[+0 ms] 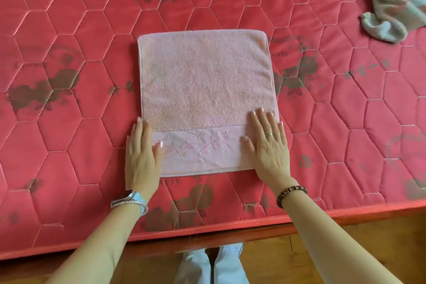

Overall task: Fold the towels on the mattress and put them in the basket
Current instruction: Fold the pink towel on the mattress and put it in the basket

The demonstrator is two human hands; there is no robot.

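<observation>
1. Where the red quilted mattress (pixel 69 30) nears its front edge, a pink towel (pixel 205 90) lies flat in a roughly square fold, its edges fairly even and its surface smooth.
2. An embroidered band (pixel 198 145) with a rose pattern runs across the near part of the towel, parallel to the front edge of the mattress.
3. The left hand (pixel 141 157) lies palm down at the towel's near left edge. Its fingers are straight and together, resting along the boundary between towel and mattress, and the thumb reaches onto the band. It grasps nothing.
4. The right hand (pixel 268 145) lies palm down on the towel's near right corner, fingers straight and slightly spread, covering that end of the band. It presses flat and grasps nothing.
5. A watch (pixel 129 198) sits on the left wrist; a bracelet (pixel 291 195) of brown beads sits on the right wrist, and a ring (pixel 268 134) shows on one finger of the right hand.
6. A crumpled towel (pixel 396 0), pale green-white, lies in a loose heap at the far right of the mattress, well apart from the pink towel. Whether it is one piece or several cannot be told.
7. Below the mattress edge, a wooden floor (pixel 345 233) and the person's light trousers (pixel 212 265) are visible.
</observation>
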